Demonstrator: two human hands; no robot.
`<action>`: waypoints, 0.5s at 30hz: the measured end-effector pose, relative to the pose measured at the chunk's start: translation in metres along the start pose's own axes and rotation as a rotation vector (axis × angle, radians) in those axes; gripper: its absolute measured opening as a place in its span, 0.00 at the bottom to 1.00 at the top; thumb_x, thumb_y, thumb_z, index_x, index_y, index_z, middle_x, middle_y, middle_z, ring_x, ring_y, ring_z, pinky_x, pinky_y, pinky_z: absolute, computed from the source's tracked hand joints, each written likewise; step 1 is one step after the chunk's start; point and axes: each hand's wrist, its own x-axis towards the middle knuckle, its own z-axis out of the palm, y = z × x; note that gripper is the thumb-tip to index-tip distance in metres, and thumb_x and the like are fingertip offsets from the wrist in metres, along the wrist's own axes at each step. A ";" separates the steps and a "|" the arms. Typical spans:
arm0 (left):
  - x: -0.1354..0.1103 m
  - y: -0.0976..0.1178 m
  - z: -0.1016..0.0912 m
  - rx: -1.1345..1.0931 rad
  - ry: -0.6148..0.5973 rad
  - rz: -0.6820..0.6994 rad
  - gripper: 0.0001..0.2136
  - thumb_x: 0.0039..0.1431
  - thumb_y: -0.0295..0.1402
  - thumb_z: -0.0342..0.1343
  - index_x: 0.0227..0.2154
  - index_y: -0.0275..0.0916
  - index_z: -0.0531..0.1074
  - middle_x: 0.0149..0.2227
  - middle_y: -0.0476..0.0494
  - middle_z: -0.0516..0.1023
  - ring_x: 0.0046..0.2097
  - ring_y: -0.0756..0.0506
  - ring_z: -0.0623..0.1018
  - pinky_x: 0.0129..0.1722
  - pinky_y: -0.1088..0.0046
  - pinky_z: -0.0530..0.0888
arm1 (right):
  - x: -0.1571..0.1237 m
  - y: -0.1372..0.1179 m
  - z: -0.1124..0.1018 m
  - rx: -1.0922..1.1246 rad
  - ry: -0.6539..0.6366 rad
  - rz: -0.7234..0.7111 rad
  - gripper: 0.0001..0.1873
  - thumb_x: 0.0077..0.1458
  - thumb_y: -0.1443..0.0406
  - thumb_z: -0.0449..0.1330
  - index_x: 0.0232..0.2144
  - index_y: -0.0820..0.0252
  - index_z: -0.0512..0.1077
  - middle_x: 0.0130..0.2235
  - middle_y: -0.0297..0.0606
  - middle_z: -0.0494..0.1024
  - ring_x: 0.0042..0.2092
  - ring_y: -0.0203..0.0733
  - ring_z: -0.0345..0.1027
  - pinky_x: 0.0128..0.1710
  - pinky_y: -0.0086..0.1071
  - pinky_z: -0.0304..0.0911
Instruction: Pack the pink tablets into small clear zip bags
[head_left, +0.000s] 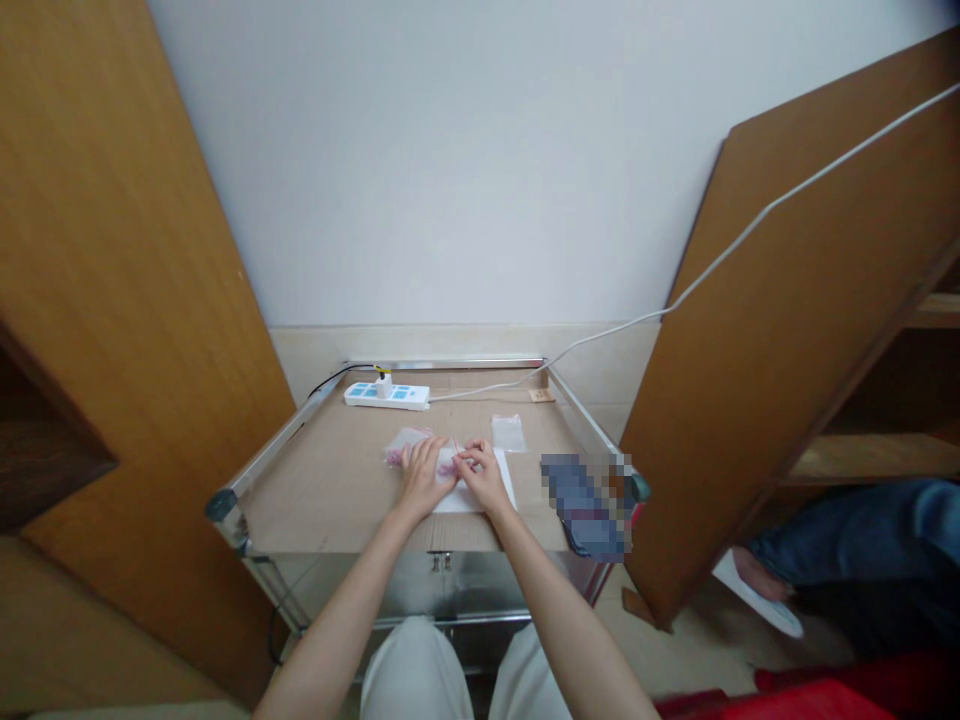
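On the cardboard-covered table top, my left hand (424,475) lies with its fingers stretched over the left side of a white sheet of paper (504,480). Beside its fingertips is a clear plastic bag (405,438) with small pink things in it. My right hand (482,478) is closed in a pinch over the same paper, close to the left hand. Whatever its fingertips hold is too small to make out. Some pink shows on the paper between the hands, partly covered by them. Just beyond the right hand lies a flat, clear plastic packet (509,433).
A white power strip (386,396) with a plug in it sits at the back left, its white cord (622,325) running up to the right. A dark blue item (581,505), partly blurred, lies at the right edge. Wooden panels flank the table. Another person's leg (862,530) shows at right.
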 end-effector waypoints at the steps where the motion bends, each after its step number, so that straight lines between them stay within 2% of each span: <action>1: 0.000 0.000 0.000 -0.002 0.000 0.000 0.23 0.44 0.36 0.52 0.46 0.40 0.60 0.46 0.41 0.66 0.50 0.42 0.62 0.52 0.59 0.49 | 0.000 -0.002 0.000 -0.026 0.006 -0.019 0.05 0.44 0.65 0.56 0.25 0.59 0.72 0.34 0.38 0.64 0.39 0.38 0.60 0.39 0.31 0.58; 4: -0.001 0.001 -0.001 -0.009 -0.008 -0.002 0.23 0.44 0.36 0.52 0.46 0.40 0.59 0.47 0.41 0.65 0.50 0.42 0.62 0.52 0.59 0.49 | 0.000 -0.008 -0.001 -0.059 0.000 -0.058 0.05 0.44 0.66 0.56 0.25 0.59 0.71 0.32 0.36 0.64 0.39 0.37 0.60 0.41 0.32 0.55; 7: -0.001 0.004 -0.003 -0.015 -0.016 -0.006 0.23 0.44 0.36 0.52 0.47 0.41 0.59 0.47 0.41 0.65 0.50 0.42 0.61 0.52 0.59 0.48 | -0.001 -0.011 -0.002 -0.038 -0.009 -0.050 0.05 0.44 0.65 0.56 0.25 0.59 0.71 0.32 0.36 0.66 0.37 0.37 0.61 0.37 0.30 0.57; 11: -0.002 0.006 -0.006 -0.016 -0.025 -0.003 0.23 0.45 0.37 0.51 0.47 0.41 0.58 0.48 0.40 0.64 0.50 0.42 0.61 0.52 0.59 0.49 | -0.002 -0.011 0.000 0.000 -0.043 0.009 0.06 0.45 0.64 0.55 0.24 0.60 0.71 0.27 0.36 0.69 0.28 0.35 0.61 0.29 0.28 0.58; 15: -0.003 0.006 -0.008 -0.019 -0.045 0.012 0.24 0.46 0.37 0.51 0.48 0.41 0.57 0.48 0.40 0.63 0.51 0.42 0.60 0.51 0.59 0.49 | -0.003 -0.009 0.001 0.023 -0.090 0.106 0.08 0.45 0.62 0.54 0.26 0.60 0.71 0.25 0.36 0.72 0.25 0.35 0.61 0.26 0.28 0.58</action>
